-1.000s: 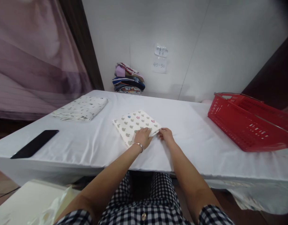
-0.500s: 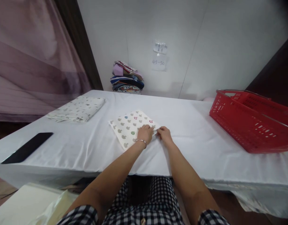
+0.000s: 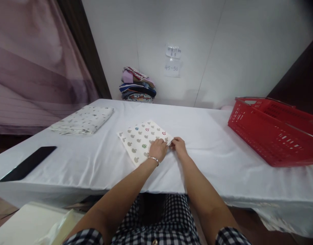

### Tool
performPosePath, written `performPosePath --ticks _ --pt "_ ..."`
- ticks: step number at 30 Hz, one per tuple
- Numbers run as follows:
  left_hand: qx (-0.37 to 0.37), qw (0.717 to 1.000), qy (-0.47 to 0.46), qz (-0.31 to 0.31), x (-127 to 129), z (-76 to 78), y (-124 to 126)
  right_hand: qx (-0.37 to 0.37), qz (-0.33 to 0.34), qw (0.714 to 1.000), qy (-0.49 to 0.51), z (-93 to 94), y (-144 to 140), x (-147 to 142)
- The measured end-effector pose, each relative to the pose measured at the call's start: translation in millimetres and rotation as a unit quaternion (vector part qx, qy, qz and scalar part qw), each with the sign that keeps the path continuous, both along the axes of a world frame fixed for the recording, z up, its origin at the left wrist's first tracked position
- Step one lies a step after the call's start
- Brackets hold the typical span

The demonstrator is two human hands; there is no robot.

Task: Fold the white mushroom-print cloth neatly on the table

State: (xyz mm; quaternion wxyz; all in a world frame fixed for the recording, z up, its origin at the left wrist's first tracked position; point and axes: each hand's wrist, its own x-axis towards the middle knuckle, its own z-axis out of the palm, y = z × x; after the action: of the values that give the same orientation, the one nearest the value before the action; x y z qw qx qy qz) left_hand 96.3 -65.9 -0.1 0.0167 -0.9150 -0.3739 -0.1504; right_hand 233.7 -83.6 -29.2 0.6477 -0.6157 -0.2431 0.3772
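Observation:
A folded white cloth [image 3: 136, 140] with grey, blue, red and green mushroom-like prints lies flat on the table in front of me. My left hand [image 3: 158, 149] rests palm down on its near right part, fingers stretched out over the fabric. At the cloth's right corner, my right hand [image 3: 179, 147] pinches the edge between thumb and fingers. The underside of that corner is hidden by my fingers. Farther left lies another folded white cloth [image 3: 86, 119] with small dark prints, touched by neither hand.
A white sheet covers the table [image 3: 210, 146]. On the right stands a red plastic basket [image 3: 268, 136]. A dark flat phone-like slab [image 3: 29, 163] lies near the left front edge. Folded fabrics [image 3: 137, 86] are piled behind the far edge, against the wall.
My left hand has slid slightly toward me on the cloth. My right hand stays at the corner, with almost no movement. The view has shifted a little.

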Motion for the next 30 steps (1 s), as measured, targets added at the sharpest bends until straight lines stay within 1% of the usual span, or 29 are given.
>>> performPosePath --ticks 4,7,9,13,15,18,23,27,30 --pt "-0.010 1.000 -0.007 -0.008 -2.3 1.2 -4.2 0.015 0.020 1.000 0.006 2.2 -3.1 0.1" --pt "-0.024 1.000 -0.001 -0.002 -1.6 4.9 -6.2 0.010 0.032 0.999 -0.039 1.4 -3.6 0.8" --pt "-0.023 1.000 0.001 -0.004 -0.6 6.7 -6.9 0.005 0.024 0.998 -0.063 -0.5 -2.2 1.5" --pt "-0.016 1.000 0.010 -0.011 -2.4 5.4 -7.9 0.005 0.004 0.998 -0.057 -3.8 1.3 2.6" --pt "-0.008 1.000 0.016 -0.016 -7.8 3.4 -9.2 0.006 -0.001 0.998 -0.055 -4.2 1.7 2.6" --pt "0.002 1.000 0.019 -0.018 -22.3 1.7 -12.9 0.007 -0.009 0.998 -0.057 -3.4 0.6 1.6" --pt "-0.009 1.000 -0.004 -0.001 -46.3 4.7 -20.0 0.014 -0.002 0.998 -0.060 -1.5 -2.6 1.3" --pt "-0.016 1.000 -0.003 0.012 -47.7 7.7 -21.2 0.020 0.017 0.998 -0.061 -2.6 -3.2 3.7" --pt "-0.011 1.000 0.016 0.015 -42.1 9.7 -19.6 0.019 0.010 0.997 -0.071 -4.8 -2.1 4.1"
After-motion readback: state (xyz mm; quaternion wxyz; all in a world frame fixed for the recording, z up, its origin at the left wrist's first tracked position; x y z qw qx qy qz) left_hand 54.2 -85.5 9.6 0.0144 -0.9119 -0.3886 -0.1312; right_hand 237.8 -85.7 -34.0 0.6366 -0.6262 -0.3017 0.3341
